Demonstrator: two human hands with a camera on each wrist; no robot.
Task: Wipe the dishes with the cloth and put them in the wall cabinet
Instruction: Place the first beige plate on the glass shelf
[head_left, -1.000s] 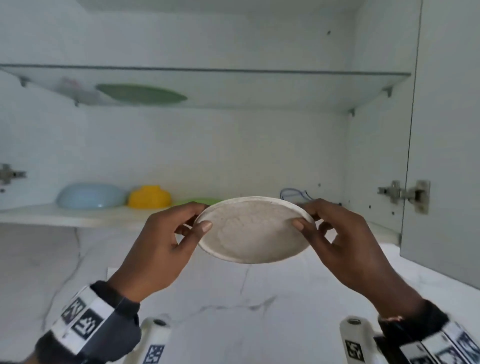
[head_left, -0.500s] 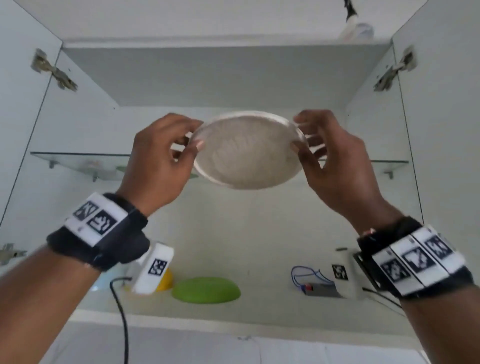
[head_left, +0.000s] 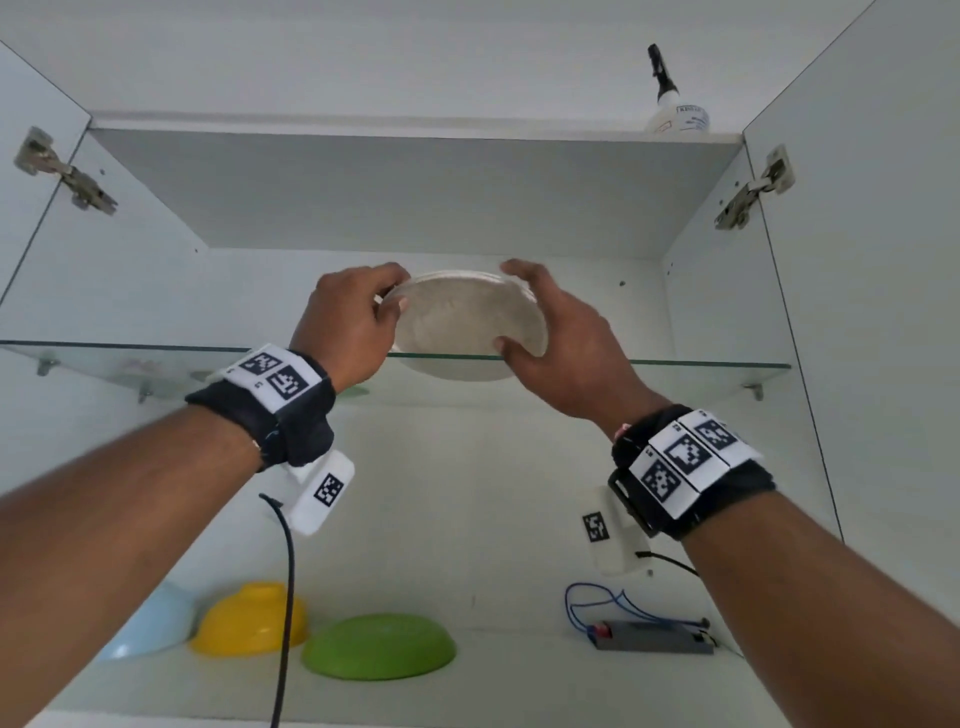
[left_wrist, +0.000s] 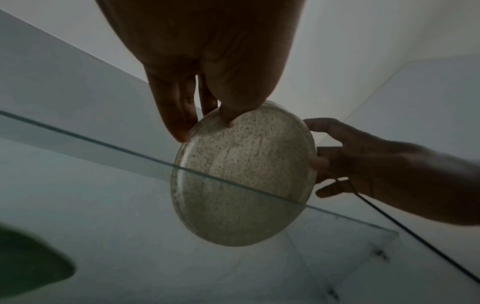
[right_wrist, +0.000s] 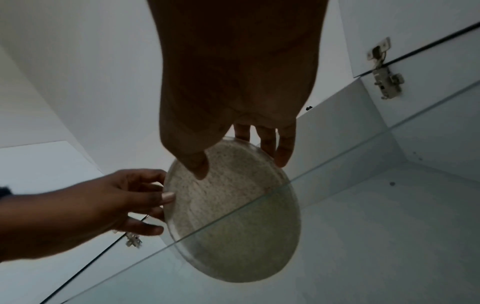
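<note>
Plate (head_left: 457, 325) | both hands' grip holding its rim | over glass shelf (head_left: 701, 370)

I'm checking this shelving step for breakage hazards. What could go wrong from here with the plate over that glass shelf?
1. The speckled plate is tilted, partly past the glass shelf edge; it could knock the glass.
2. Left hand and right hand pinch only the rim, so letting go early could let it slide off.
3. A green plate already lies on that shelf; pushing sideways might hit it.
</note>
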